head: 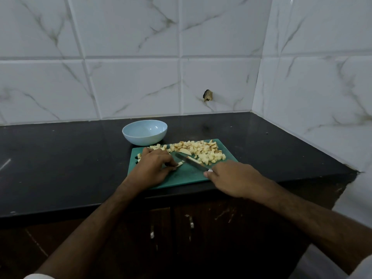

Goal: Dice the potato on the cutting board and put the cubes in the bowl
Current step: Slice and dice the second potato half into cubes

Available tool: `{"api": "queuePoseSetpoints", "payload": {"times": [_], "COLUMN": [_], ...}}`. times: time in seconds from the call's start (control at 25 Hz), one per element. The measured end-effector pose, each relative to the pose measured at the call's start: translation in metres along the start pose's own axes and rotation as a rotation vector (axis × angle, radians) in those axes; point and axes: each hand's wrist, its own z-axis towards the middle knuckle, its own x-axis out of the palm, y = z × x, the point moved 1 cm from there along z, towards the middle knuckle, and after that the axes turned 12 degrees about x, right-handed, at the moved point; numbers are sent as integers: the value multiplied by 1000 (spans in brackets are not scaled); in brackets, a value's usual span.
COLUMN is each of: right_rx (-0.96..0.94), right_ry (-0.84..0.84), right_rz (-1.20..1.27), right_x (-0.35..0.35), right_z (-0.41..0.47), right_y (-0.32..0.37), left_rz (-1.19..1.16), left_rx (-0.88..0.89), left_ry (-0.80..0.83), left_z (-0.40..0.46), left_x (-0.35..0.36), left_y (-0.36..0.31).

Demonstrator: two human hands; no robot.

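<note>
A green cutting board (181, 177) lies on the black counter. Pale potato cubes (203, 151) are heaped along its far side, with one larger slice (185, 151) among them. My left hand (153, 166) rests on the board's left part and pinches a thin potato strip (179, 164) at its fingertips. My right hand (233, 178) grips the handle of a knife (191, 161), whose blade slants up-left over the board with a bit of potato stuck on it. A light blue bowl (145, 132) stands just behind the board and holds nothing.
The black counter (60, 162) stretches left and right of the board. White marble-patterned tiles form the back wall and the right side wall. The counter's front edge runs just below the board, with dark cabinet doors (181, 228) underneath.
</note>
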Motion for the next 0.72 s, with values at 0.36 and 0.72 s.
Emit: {"api": "queuePoseSetpoints", "payload": {"times": [0.36,0.72], "right_rx": [-82,-19], "right_ry": [-176,24], "right_rz": [-196,102], "right_x": [16,25], "right_z": [-10,-7], "right_y": [10,6], "left_rz": [0,-10], "left_rx": [-5,-11], "left_ry": [-35,-18], "left_z": [-2,0], "left_x": [-1,2], "left_y": [0,4]}}
